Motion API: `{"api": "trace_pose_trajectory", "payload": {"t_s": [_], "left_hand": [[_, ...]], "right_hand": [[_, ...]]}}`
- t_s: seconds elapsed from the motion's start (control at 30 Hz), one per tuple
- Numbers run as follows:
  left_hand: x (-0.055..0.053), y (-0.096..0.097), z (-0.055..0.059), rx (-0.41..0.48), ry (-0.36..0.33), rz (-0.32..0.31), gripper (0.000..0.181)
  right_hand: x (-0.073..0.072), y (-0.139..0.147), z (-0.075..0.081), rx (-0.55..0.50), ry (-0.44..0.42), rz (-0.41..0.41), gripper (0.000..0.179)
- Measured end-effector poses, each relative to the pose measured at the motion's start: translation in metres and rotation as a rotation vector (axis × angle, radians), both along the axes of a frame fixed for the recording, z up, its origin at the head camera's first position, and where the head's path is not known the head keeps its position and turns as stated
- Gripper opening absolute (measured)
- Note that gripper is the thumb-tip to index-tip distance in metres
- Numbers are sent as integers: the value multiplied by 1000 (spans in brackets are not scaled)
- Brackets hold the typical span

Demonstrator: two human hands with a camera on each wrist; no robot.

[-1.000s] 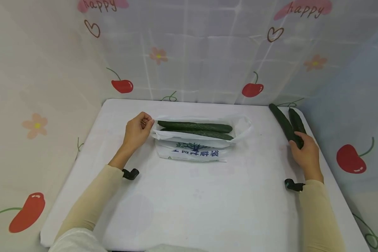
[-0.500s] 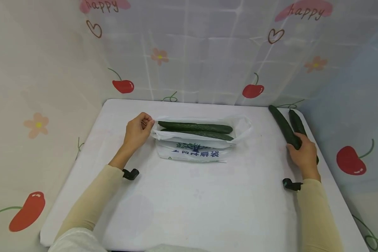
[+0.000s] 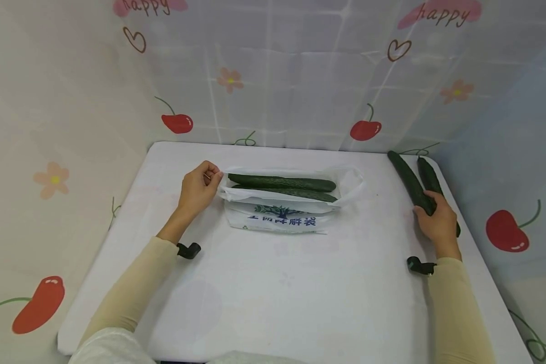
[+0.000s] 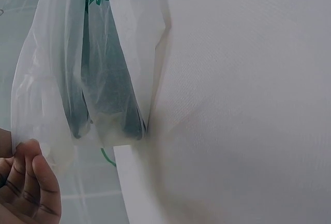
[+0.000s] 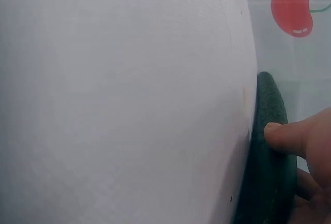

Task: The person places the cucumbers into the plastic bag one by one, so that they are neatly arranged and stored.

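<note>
Two dark green cucumbers lie side by side in the mouth of a white printed plastic bag on the table. My left hand pinches the bag's left edge; in the left wrist view, thumb and fingers meet on the thin film. At the table's right side, my right hand grips the near end of another cucumber, its thumb lying along the green skin. Beside it lies one more cucumber, partly hidden behind that hand.
The white table has rounded corners, and its right edge runs close to the right-hand cucumbers. Printed curtains with cherries and flowers hang behind and at both sides.
My right hand has shifted slightly left with the gripped cucumber, and the near end of the cucumber beside it now shows past the hand. The left hand and bag stay put.
</note>
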State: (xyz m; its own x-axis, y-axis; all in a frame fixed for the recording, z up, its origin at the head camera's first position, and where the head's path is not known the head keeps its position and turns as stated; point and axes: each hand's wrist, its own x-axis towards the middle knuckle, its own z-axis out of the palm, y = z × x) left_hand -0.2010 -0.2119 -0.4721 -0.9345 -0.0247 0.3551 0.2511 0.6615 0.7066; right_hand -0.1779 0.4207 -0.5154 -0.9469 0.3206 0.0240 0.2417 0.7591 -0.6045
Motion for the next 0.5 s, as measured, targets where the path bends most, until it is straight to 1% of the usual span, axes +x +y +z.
{"api": "trace_pose_trajectory", "payload": {"t_s": [0.27,0.5], "left_hand": [[1,-1,-1,7,-7,5,14],[0,0,-1,3,-10,-2,14]], "right_hand": [[-1,-2,1,-4,-19,-16,63],[0,-1,2,-15,7,-15,61]]}}
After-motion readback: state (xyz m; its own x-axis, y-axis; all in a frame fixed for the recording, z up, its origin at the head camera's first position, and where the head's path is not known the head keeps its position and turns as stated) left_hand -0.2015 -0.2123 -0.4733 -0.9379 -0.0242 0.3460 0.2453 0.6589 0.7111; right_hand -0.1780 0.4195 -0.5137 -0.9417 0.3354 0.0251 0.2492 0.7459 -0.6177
